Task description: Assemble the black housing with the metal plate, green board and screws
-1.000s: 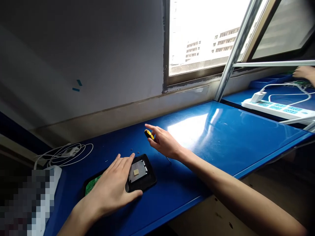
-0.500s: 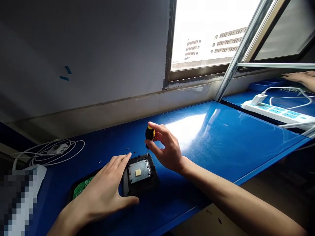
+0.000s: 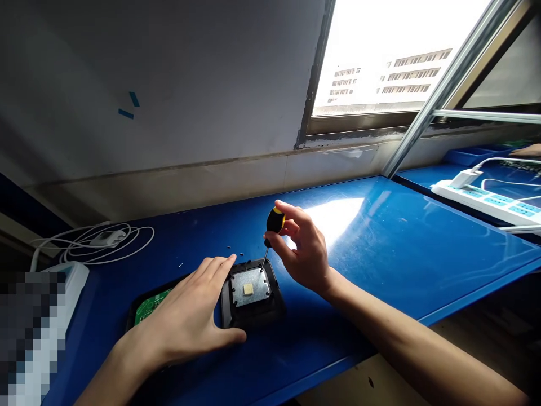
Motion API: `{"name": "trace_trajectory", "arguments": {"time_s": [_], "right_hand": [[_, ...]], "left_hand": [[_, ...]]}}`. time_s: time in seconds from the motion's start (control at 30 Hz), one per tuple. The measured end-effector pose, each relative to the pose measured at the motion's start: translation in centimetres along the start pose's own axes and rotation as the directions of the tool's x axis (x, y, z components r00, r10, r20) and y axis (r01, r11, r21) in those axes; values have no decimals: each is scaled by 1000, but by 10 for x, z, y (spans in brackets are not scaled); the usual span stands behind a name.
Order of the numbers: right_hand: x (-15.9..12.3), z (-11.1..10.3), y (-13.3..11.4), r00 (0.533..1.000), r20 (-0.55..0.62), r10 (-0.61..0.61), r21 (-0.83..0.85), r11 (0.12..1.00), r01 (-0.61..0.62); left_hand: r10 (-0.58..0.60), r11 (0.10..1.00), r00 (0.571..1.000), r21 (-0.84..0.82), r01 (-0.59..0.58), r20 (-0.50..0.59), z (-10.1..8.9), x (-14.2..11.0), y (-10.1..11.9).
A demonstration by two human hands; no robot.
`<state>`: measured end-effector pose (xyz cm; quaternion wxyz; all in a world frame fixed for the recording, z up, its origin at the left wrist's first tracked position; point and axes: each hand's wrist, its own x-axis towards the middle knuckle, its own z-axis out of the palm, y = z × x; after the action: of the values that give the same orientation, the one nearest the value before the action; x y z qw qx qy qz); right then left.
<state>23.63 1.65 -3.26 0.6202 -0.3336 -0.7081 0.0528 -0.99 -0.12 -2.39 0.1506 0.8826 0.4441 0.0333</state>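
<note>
My right hand [image 3: 302,245] grips a black and yellow screwdriver [image 3: 275,220], its shaft slanting down to a corner of a metal plate [image 3: 240,282]. The plate lies in a black plastic housing [image 3: 274,296] and bears a small cream-coloured square pad [image 3: 248,289]. Several dark screws sit along the plate's edges. My left hand [image 3: 190,316] is spread along the housing's left side, thumb apart from the fingers; whether it presses on the housing is hard to tell. Beneath its wrist, partly hidden, a green circuit board [image 3: 147,307] lies in another black casing.
Two tiny loose screws [image 3: 242,254] lie behind the housing on the blue table [image 3: 359,270]. A coiled white cable [image 3: 139,242] is at the back left. A white power strip [image 3: 486,197] and another person's hand [image 3: 526,151] are at the right, beyond a metal post [image 3: 422,124].
The whole view has shifted, so the table and hands appear farther right. The screwdriver stays at the same plate corner, leaning slightly more. My left hand keeps its place by the housing.
</note>
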Motion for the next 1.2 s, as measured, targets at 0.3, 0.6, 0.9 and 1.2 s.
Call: {"name": "trace_trajectory", "arguments": {"time_s": [0.3,0.6,0.9,1.2], "right_hand": [[-1,-1,-1,1000,10,4,-8,1000,-4],[-1,1,-3,991,65,116,32,992,-118],[34,12,-9,982,55,-178,-38,983,180],[21,19,-7,998,-46,-43,3,999,43]], "left_hand": [[46,997,998,-53,-48,-43,-1,1,1],[54,996,998,-74,-55,-22,-4,2,6],[63,998,998,-11,-63,15,-12,12,11],[19,997,998,-72,-14,65,-2,8,7]]}}
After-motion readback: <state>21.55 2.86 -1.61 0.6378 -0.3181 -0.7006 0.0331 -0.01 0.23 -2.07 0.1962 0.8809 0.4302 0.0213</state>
